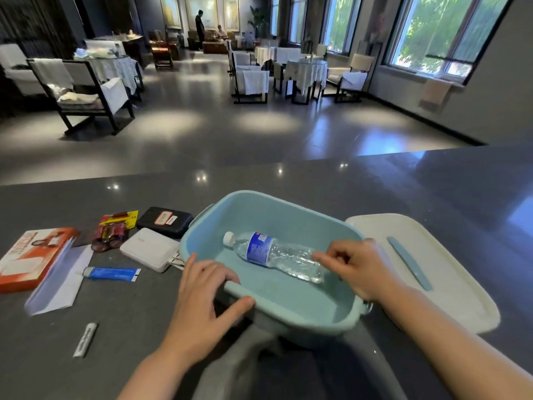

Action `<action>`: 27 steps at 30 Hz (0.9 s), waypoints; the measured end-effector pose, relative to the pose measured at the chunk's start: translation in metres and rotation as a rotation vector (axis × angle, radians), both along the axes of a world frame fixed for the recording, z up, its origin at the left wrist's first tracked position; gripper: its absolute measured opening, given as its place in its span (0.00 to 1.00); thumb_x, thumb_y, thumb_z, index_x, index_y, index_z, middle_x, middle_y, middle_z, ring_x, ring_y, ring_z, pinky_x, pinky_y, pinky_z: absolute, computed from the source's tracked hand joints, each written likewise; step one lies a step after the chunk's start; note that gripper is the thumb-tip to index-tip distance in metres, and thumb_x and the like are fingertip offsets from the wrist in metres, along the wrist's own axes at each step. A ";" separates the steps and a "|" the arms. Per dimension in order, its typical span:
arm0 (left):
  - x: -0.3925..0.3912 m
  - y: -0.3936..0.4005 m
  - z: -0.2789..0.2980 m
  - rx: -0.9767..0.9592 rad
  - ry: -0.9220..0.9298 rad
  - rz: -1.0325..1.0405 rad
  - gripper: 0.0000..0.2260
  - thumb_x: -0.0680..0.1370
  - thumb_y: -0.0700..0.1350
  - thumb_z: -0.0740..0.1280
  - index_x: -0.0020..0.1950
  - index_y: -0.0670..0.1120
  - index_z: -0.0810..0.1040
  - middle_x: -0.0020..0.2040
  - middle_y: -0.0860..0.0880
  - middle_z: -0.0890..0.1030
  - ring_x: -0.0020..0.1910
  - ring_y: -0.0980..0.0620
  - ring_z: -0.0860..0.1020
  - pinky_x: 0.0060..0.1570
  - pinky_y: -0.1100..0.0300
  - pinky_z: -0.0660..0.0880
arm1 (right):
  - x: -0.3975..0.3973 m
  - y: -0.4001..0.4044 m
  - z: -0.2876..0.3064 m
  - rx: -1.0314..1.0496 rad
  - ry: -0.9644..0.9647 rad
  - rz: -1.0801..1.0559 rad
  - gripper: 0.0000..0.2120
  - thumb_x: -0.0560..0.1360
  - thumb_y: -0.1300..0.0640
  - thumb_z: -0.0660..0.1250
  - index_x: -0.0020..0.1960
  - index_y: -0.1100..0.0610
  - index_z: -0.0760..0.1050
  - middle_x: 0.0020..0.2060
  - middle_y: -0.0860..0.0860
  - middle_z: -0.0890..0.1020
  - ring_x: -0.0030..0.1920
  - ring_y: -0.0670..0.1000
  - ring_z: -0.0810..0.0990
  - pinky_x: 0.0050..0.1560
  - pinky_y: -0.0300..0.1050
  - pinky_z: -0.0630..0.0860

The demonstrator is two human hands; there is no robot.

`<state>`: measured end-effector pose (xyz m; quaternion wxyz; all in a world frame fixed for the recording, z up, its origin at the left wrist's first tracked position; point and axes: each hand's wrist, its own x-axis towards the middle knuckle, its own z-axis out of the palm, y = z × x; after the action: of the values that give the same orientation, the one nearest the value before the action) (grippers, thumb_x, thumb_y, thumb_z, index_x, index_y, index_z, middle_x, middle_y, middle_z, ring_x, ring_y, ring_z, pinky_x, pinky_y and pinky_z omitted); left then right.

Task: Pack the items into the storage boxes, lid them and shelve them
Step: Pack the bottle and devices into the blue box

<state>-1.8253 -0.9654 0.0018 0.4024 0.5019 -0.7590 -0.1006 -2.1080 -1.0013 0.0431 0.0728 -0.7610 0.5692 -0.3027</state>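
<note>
We start at our left hand [206,295], which grips the near rim of the light blue storage box [288,310]: fingers curled over the edge, thumb against the outer wall. Our right hand [356,269] reaches in over the box's right rim, its fingers loosely bent, fingertips touching the base end of the water bottle [274,255]; whether they pinch it or merely touch, we cannot tell.

The bottle lies on its side inside the box, white cap pointing far-left, blue label round its middle. The box sits at the near edge of the dark grey countertop [432,183].

Just right of the box lies its white lid [450,287], flat on the counter, with a blue strip handle running across its top.

Left of the box, more items wait on the counter: a white power bank [148,249] touching the box's left wall, a black case [164,222] behind it, and a pack of red batteries [114,232] beside those. Nearer us lies a blue tube [111,274], then a small grey stick-shaped item [85,339] on its own. Far left sits an orange booklet [27,259], with a folded white paper [59,281] leaning over its edge.

Beyond the counter, a dining room with draped tables, chairs and big windows.
</note>
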 end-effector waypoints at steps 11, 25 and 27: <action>-0.046 0.003 0.015 0.100 -0.037 -0.115 0.07 0.73 0.57 0.64 0.48 0.57 0.72 0.44 0.64 0.73 0.52 0.63 0.68 0.55 0.61 0.56 | 0.045 0.055 -0.009 -0.063 0.378 0.043 0.29 0.76 0.33 0.41 0.40 0.48 0.75 0.34 0.45 0.82 0.37 0.48 0.82 0.30 0.44 0.70; 0.047 0.045 -0.015 0.131 0.255 0.306 0.16 0.74 0.45 0.63 0.61 0.57 0.76 0.61 0.62 0.75 0.64 0.63 0.68 0.67 0.62 0.62 | 0.106 0.062 -0.005 0.064 -0.436 -0.085 0.13 0.72 0.56 0.72 0.47 0.38 0.76 0.43 0.38 0.82 0.42 0.44 0.80 0.44 0.40 0.74; 0.080 0.056 -0.031 0.205 0.292 0.515 0.17 0.72 0.42 0.66 0.58 0.56 0.77 0.57 0.61 0.77 0.60 0.60 0.72 0.64 0.59 0.66 | 0.143 0.068 -0.012 0.026 -0.502 0.036 0.18 0.71 0.65 0.71 0.49 0.42 0.76 0.48 0.40 0.81 0.49 0.43 0.79 0.50 0.32 0.73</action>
<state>-1.7455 -0.9091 -0.0289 0.4667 0.6958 -0.5271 -0.1424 -1.9654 -0.9337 0.0308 0.2268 -0.6710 0.5236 -0.4735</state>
